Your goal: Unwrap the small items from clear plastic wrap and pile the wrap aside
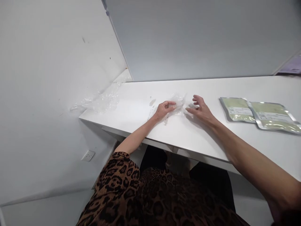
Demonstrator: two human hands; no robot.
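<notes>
My left hand (164,109) rests on the white table (192,131), fingers curled and pinched on a crumpled clear plastic bag (179,101). The bag lies between my two hands. My right hand (200,109) hovers just right of the bag with fingers spread and loosely bent; its fingertips are close to or touching the plastic's edge.
A heap of clear plastic wrap (101,101) lies at the table's far left corner against the wall. Two silver-edged pouches with greenish contents (237,109) (274,117) lie side by side at the right. A grey partition stands behind; a wall socket (88,155) sits below left.
</notes>
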